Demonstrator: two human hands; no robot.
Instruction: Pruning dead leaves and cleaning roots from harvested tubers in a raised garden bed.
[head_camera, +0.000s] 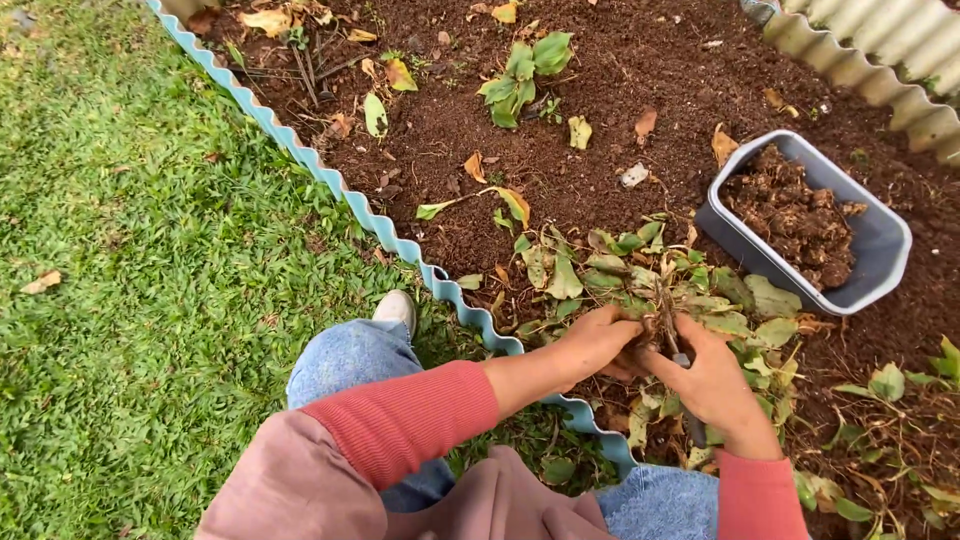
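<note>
Uprooted plant clump (655, 300) sits gripped by left hand (597, 340) and right hand (712, 380); holding low at the stems seems surest.

**Garden bed and what's on it**

I see a soil bed (620, 90) edged by wavy blue metal edging (330, 180). On the soil: a grey tub (885, 240) of brown clumps, a pulled leafy plant pile (640, 275), a small green seedling (522, 80), scattered dry leaves.
</note>
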